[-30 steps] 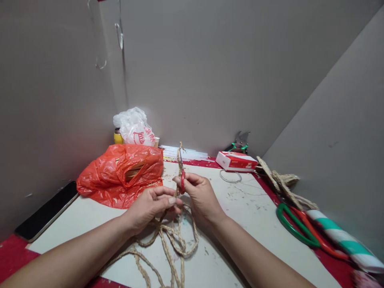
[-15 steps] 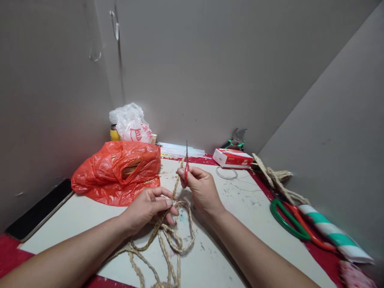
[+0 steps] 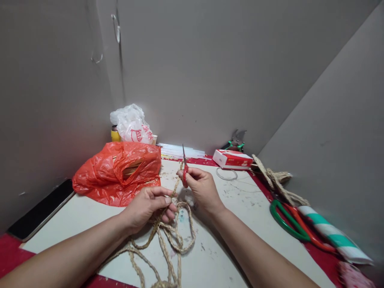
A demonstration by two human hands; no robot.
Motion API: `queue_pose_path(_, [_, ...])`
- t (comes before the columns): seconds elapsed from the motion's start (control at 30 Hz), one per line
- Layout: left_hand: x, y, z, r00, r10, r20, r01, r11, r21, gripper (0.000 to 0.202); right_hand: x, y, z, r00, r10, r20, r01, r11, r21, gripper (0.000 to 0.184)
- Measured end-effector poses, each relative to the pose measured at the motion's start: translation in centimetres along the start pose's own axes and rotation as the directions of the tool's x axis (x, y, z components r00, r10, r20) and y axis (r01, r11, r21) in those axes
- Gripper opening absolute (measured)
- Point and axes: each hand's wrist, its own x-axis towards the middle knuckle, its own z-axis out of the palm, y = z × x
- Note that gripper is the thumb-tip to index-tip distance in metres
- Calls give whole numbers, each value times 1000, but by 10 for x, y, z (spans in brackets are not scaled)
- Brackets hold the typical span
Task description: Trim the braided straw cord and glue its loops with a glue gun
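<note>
Braided straw rope (image 3: 193,232) lies in loose loops on the white board (image 3: 222,256), one length rising between my hands. My left hand (image 3: 153,206) pinches that length between thumb and fingers. Higher up and to the right, my right hand (image 3: 202,188) holds small red-handled scissors (image 3: 185,176), their thin blades pointing up and away from me. The rope's upper end passes beside the right thumb and forefinger; whether they also grip it I cannot tell. Part of the rope is hidden behind my left hand.
An orange-red plastic bag (image 3: 99,172) and a black phone (image 3: 40,210) lie left. Behind are a white bag (image 3: 132,122), glue sticks (image 3: 180,151), a red-white box (image 3: 232,159), a wire ring (image 3: 227,174) and pruners (image 3: 237,140). Large shears (image 3: 289,220) and a striped roll (image 3: 334,234) lie right.
The scissors have tilted slightly left and dropped a little in my right hand. My left fingers have drawn a bit closer together on the rope.
</note>
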Motion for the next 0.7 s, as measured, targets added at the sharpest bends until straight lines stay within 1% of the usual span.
queue_pose_path(0.07, [1, 0, 1, 1000, -5, -11, 5, 1000, -24, 18, 1, 2, -3, 1000, 0, 27, 2, 999, -54, 30])
queue_pose_path(0.13, [3, 1, 1, 999, 23, -46, -25, 999, -46, 17, 2, 4, -7, 997, -20, 71, 29, 991, -128, 31])
queue_pose_path(0.2, [6, 4, -2, 992, 58, -111, -68, 994, -81, 17, 3, 4, -11, 987, -88, 138, 122, 958, -261, 32])
queue_pose_path(0.23, [7, 5, -4, 986, 76, -149, -91, 991, -99, 17, 2, 4, -13, 973, -136, 184, 195, 915, -353, 31])
queue_pose_path(0.27, [9, 6, -7, 979, 90, -183, -112, 987, -118, 18, 2, 4, -15, 954, -183, 237, 275, 848, -454, 29])
queue_pose_path(0.33, [11, 8, -11, 968, 109, -226, -144, 979, -145, 19, 1, 1, -18, 903, -240, 357, 422, 653, -629, 22])
queue_pose_path(0.4, [12, 8, -13, 964, 117, -238, -158, 974, -162, 19, -2, -2, -20, 857, -230, 461, 514, 455, -727, 16])
queue_pose_path(0.47, [12, 8, -13, 963, 117, -243, -163, 971, -177, 18, -3, -5, -20, 831, -191, 523, 556, 321, -767, 17])
queue_pose_path(0.57, [12, 8, -11, 960, 111, -256, -164, 967, -197, 17, -5, -6, -19, 817, -151, 556, 576, 209, -790, 21])
queue_pose_path(0.63, [11, 9, -9, 960, 104, -261, -160, 966, -201, 16, -6, -6, -18, 813, -144, 564, 582, 166, -796, 23])
queue_pose_path(0.7, [11, 9, -9, 959, 94, -268, -151, 968, -200, 17, -7, -6, -18, 809, -147, 568, 586, 146, -797, 24])
